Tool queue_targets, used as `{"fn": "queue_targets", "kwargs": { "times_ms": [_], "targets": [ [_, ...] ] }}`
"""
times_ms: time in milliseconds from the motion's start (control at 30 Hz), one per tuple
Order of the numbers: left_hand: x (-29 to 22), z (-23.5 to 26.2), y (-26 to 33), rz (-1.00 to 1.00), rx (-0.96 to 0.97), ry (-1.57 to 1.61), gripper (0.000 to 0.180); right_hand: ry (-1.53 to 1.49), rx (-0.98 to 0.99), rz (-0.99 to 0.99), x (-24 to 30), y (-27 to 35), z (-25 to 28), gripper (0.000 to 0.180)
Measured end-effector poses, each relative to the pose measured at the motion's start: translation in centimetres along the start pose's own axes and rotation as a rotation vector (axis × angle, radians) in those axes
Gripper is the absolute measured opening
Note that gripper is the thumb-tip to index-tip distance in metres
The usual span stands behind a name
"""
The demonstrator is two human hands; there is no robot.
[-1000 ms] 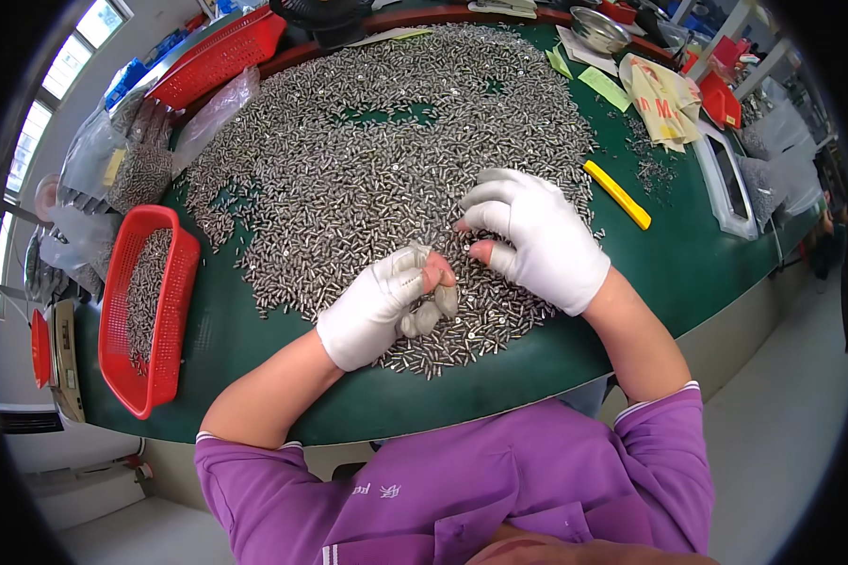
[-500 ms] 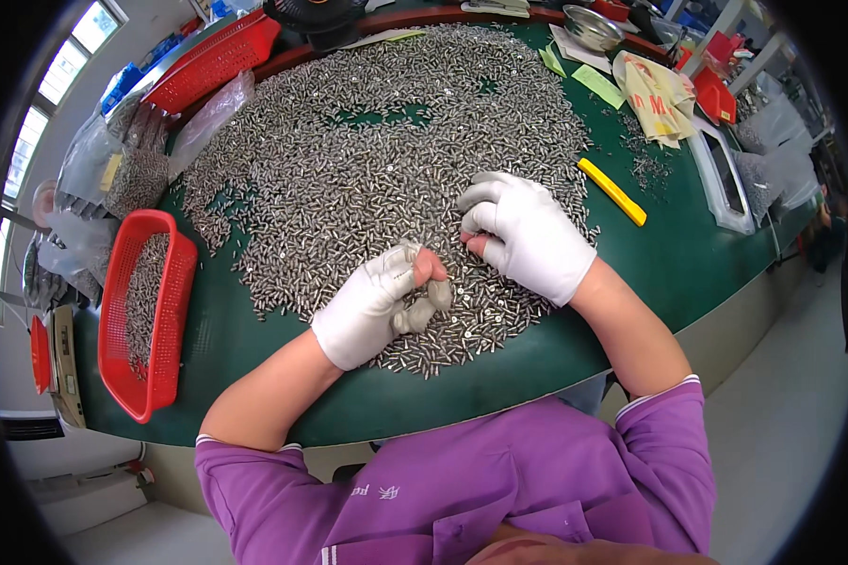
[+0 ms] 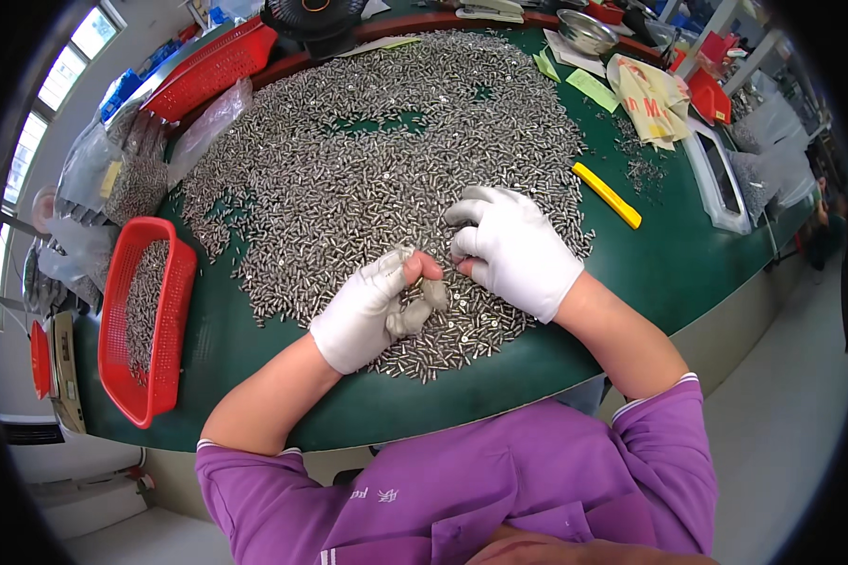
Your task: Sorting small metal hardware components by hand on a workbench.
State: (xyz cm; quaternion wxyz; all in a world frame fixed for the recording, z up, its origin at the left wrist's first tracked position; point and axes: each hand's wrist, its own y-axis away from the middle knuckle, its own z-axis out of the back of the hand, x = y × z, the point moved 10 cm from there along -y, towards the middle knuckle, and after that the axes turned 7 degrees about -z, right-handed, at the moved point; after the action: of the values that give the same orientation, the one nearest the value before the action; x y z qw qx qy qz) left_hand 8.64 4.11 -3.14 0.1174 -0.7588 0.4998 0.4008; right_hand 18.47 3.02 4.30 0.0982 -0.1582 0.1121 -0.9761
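A broad layer of small silvery metal pins or screws (image 3: 367, 179) spreads over the green table, too small to name more exactly. Both hands wear white gloves, with bare skin showing at some fingertips. My left hand (image 3: 372, 306) rests at the near part of the pile, fingers curled inward and thumb pressed toward them; whatever is in them is hidden. Just right of it, my right hand (image 3: 518, 247) hovers palm down over the pile, its fingers bent and thumb tip drawn in close to them. Any piece in that grasp cannot be made out.
At left stands a red basket (image 3: 149, 320) partly filled with pieces. A yellow-handled cutter (image 3: 607, 196) lies right of the pile. Farther off are a cloth bag (image 3: 650, 99), a metal bowl (image 3: 587, 32), a white framed device (image 3: 716, 179) and another red basket (image 3: 212, 71).
My right hand has shifted slightly left and nearer to me, toward my left hand. The left hand stays almost in place, fingers still curled.
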Motion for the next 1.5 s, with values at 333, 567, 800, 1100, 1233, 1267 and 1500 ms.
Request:
{"fn": "queue_targets", "kwargs": {
  "times_ms": [333, 567, 800, 1100, 1233, 1267, 1500],
  "targets": [
    [0.0, -0.2, 0.0, -0.027, 0.031, -0.048, 0.021, -0.494, -0.123, 0.036, 0.2, -0.1, 1.6, 0.011],
    [0.6, 0.0, 0.0, 0.040, -0.047, -0.128, 0.019, -0.583, -0.083, 0.198, 1.6, 0.2, 1.3, 0.018],
    [0.1, 0.3, 0.2, 0.017, -0.070, -0.081, 0.024, -0.059, -0.043, -0.080, -2.3, -0.3, -0.2, 0.016],
    [-0.4, -0.1, 0.2, -0.017, -0.017, -0.082, 0.026, -0.171, -0.105, 0.007, -0.8, -0.8, 0.3, 0.010],
    [0.4, -0.1, 0.1, 0.017, 0.013, -0.053, 0.025, -0.489, -0.117, 0.090, 0.3, -0.1, 1.8, 0.017],
    [0.3, -0.2, -0.1, 0.006, 0.000, -0.091, 0.031, -0.495, -0.117, 0.133, 0.9, -0.1, 2.0, 0.017],
    [0.6, 0.2, 0.1, 0.045, -0.012, -0.159, 0.020, -0.380, -0.155, 0.261, 2.4, 0.4, 2.7, 0.021]
  ]
}}
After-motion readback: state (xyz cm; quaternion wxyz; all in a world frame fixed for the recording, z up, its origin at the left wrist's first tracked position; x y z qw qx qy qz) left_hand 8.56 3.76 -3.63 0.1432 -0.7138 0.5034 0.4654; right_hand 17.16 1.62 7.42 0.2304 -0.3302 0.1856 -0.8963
